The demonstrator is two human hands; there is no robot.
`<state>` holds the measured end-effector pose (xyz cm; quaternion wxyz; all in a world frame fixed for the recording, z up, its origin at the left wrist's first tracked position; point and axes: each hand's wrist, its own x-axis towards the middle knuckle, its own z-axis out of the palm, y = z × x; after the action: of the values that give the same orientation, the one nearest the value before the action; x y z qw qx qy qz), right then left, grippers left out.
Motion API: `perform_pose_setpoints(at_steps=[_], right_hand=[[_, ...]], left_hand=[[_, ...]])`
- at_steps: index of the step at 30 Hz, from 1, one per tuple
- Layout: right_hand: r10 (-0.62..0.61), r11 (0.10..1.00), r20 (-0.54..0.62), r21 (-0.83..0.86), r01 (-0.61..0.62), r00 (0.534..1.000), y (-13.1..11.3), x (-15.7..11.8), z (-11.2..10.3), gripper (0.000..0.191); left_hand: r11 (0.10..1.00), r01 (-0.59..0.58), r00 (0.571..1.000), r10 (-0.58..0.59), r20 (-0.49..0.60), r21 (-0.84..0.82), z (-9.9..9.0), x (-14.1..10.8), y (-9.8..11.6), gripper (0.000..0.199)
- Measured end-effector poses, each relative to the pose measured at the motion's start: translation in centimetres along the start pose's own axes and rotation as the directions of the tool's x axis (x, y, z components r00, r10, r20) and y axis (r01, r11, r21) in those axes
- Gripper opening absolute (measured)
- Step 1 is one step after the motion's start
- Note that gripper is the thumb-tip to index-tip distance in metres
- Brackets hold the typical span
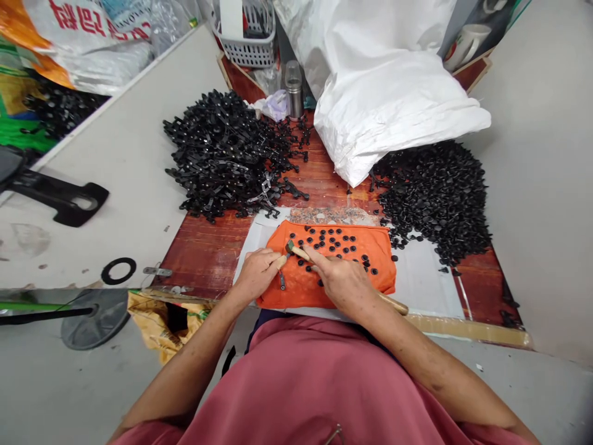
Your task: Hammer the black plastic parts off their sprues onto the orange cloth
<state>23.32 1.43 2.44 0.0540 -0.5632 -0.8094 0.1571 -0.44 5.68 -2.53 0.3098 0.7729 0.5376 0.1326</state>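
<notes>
The red-brown wooden counter (208,247) carries a big white sack (393,93) at the back; to its left lies a broad heap of black jointed linkages (222,154), and to its right a heap of loose black studs (435,198). Judging by these piles, the work looks well short of finished, though how many linkages are complete cannot be told. At the near edge is an orange cloth (301,293), over which both hands work: the right hand (345,281) has its fingers wrapped round a wooden-handled hammer (299,251), while the left hand (257,272) pinches a tiny dark piece (288,254) beside the hammer head, partly hidden. One slim black link (282,281) shows just below those fingertips, seemingly mid-step. Smallest are the scattered single studs (346,250) on the cloth, apparently set out but unused.
</notes>
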Motion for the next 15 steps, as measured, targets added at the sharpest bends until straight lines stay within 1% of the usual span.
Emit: perform_pose_setpoints(at_steps=[1, 2, 5, 8, 10, 12, 15], right_hand=[[0.005, 0.999, 0.025, -0.034, -0.004, 1.000, -0.2, 0.2, 0.1, 0.056], [0.008, 0.999, 0.023, -0.048, -0.007, 1.000, -0.3, 0.3, 0.1, 0.056], [0.017, 0.999, -0.017, -0.045, -0.018, 1.000, -0.7, 0.5, 0.0, 0.057], [0.040, 0.996, 0.078, -0.087, -0.033, 0.996, -0.9, 0.7, -0.1, 0.059], [0.040, 0.997, 0.118, -0.072, -0.032, 0.992, -0.9, 0.9, -0.2, 0.059], [0.029, 1.000, 0.100, 0.004, -0.030, 0.995, -0.7, 1.1, -0.3, 0.056], [0.046, 0.991, -0.006, 0.125, -0.045, 0.999, 0.1, 1.0, -0.6, 0.054]], left_hand=[[1.000, 0.002, 1.000, -0.002, 0.002, -0.007, 0.0, 0.0, -0.1, 0.043], [1.000, 0.002, 1.000, -0.002, 0.002, -0.010, 0.1, 0.0, -0.2, 0.043], [1.000, 0.001, 1.000, -0.001, -0.005, -0.013, 0.3, 0.0, -0.3, 0.045], [0.999, 0.000, 1.000, -0.001, -0.011, -0.035, 0.4, 0.1, -0.4, 0.044], [0.998, 0.003, 1.000, -0.003, -0.010, -0.064, 0.4, 0.1, -0.6, 0.043], [0.992, 0.012, 1.000, -0.014, -0.018, -0.129, 0.4, 0.1, -0.8, 0.043], [0.964, 0.037, 0.998, -0.050, -0.044, -0.263, 0.3, -0.1, -1.1, 0.042]])
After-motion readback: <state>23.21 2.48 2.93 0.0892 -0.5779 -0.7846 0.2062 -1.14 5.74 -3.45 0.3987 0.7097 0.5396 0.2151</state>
